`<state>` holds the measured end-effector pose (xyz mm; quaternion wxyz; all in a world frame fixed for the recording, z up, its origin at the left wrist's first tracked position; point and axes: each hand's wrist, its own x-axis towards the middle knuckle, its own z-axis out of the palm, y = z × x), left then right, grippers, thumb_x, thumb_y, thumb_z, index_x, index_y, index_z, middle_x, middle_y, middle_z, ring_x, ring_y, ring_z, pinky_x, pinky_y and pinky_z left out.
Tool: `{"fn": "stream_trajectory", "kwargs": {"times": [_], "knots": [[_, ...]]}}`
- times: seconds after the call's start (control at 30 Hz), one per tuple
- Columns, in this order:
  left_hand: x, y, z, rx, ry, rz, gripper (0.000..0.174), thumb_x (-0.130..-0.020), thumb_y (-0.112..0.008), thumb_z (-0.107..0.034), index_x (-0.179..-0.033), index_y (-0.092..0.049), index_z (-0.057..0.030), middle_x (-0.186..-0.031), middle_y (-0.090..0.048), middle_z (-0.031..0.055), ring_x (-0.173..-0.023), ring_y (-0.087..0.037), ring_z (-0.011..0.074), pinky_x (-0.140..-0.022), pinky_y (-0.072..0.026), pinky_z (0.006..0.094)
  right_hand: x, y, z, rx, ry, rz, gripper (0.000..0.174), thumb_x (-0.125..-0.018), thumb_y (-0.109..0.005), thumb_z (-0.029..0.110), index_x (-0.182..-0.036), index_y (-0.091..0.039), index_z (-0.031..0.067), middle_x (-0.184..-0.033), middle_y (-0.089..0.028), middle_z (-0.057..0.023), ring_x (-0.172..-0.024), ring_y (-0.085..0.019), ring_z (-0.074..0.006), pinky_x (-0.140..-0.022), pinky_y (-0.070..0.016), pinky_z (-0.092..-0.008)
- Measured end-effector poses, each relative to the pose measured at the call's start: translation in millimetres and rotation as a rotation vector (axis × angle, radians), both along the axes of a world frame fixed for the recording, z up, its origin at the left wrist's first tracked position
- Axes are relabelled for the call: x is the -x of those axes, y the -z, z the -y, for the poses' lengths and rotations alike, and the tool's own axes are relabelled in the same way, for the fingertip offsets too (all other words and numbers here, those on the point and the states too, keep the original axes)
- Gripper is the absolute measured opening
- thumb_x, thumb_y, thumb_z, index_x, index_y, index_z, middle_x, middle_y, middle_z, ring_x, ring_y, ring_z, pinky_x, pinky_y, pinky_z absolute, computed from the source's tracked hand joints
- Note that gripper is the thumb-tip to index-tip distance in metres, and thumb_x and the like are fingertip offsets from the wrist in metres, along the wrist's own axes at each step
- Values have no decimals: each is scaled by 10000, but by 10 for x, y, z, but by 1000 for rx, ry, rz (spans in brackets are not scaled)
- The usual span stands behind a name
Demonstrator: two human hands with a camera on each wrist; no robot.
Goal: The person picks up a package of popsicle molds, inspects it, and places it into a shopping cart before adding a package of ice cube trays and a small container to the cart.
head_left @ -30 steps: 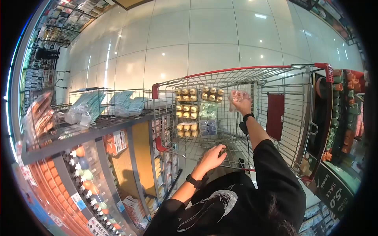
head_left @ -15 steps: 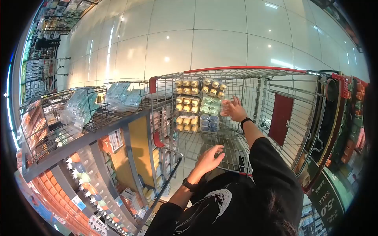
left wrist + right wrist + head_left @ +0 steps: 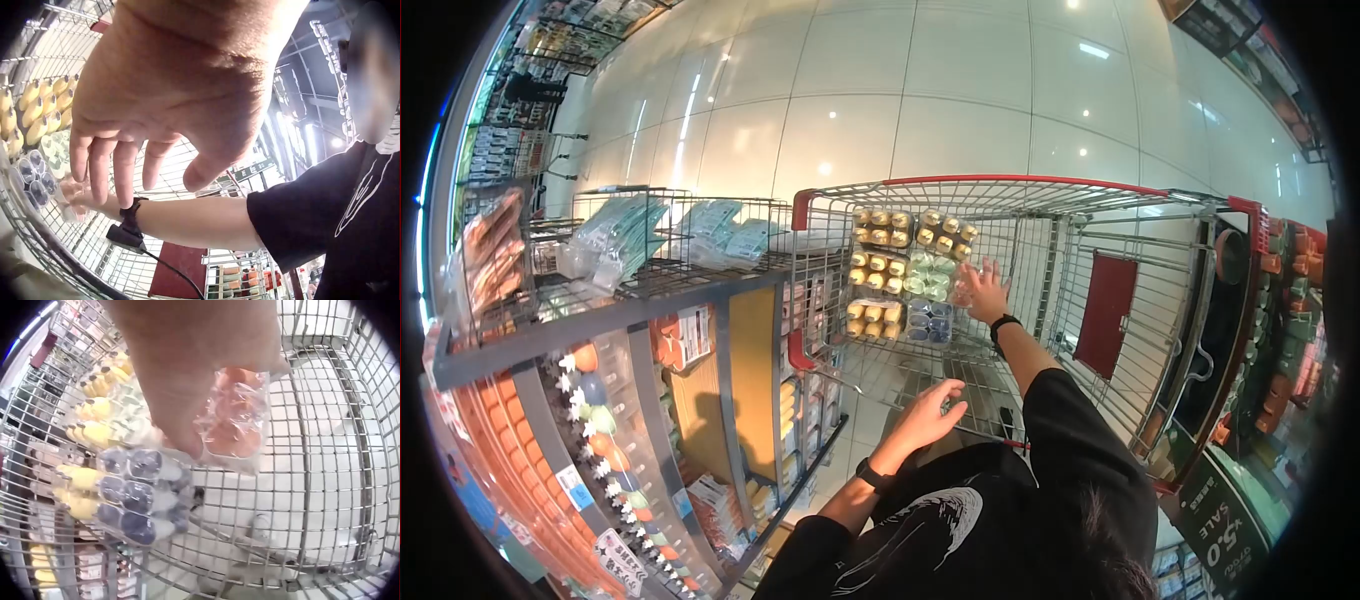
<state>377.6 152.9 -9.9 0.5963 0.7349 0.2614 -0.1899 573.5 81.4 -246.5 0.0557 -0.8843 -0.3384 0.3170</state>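
Note:
Inside the cart, my right hand holds a clear-wrapped pack of rounded pink pieces. Its thumb lies along the pack's left side in the right wrist view, and a fingertip shows past the opposite side. That pack sits beside a wrapped green pack and a wrapped blue pack. Several packs of yellow pieces with dark tips stand at the cart's left end. My left hand hovers over the cart's near side, fingers loosely spread, holding nothing.
Shop shelving with hanging goods runs along the left. A dark sale sign stands at lower right, near more shelved goods. Tiled floor lies beyond the cart, whose red-edged rim encloses the packs.
My right hand has carried the pink pack leftward and set it close against the green and blue packs. My left hand stays near the same place.

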Motion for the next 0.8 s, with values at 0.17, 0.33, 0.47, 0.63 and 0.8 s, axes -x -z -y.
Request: {"fn": "stream_trajectory", "kwargs": {"times": [0.17,0.33,0.47,0.63,0.8], "knots": [[399,-32,-128,-24,-61,73,380,-892,-644,-240,-1209,-559,-48,-1090,-678,160,-1015,-664,284,-796,-532,382,308,112,-145,-382,133,331,678,-767,-674,268,-1369,-417,91,-1392,-393,-231,-1262,-382,-435,-979,-306,-632],[1096,-58,-324,-92,-191,197,368,-908,-624,-271,-1203,-566,-58,-1087,-675,151,-980,-664,280,-788,-524,378,727,-1064,-335,-425,-41,210,648,-702,-749,307,-1250,-522,48,-1281,-473,-250,-1195,-453,-407,-1036,-235,-593],[1868,-188,-548,-146,-389,228,361,-906,-631,-256,-1207,-565,-68,-1062,-675,146,-953,-662,256,-796,-521,368,1451,-1771,-520,-658,-80,-63,588,-724,-739,195,-1248,-540,17,-1332,-465,-258,-1220,-455,-454,-1044,-371,-485],[2983,-68,-853,-251,-805,370,335,-909,-632,-240,-1202,-572,-90,-997,-685,96,-908,-656,207,-812,-521,352,2770,-2668,-906,-775,-339,-309,535,-753,-712,143,-1240,-543,2,-1302,-496,-239,-1208,-483,-418,-1039,-401,-431],[3969,-177,-952,-342,-1211,404,291,-929,-599,-181,-1162,-595,-7,-1031,-672,101,-890,-646,169,-784,-511,310,3989,-3128,-1435,-831,-712,-577,579,-788,-709,161,-1300,-489,0,-1302,-506,-231,-1233,-479,-402,-1028,-414,-422]]}}
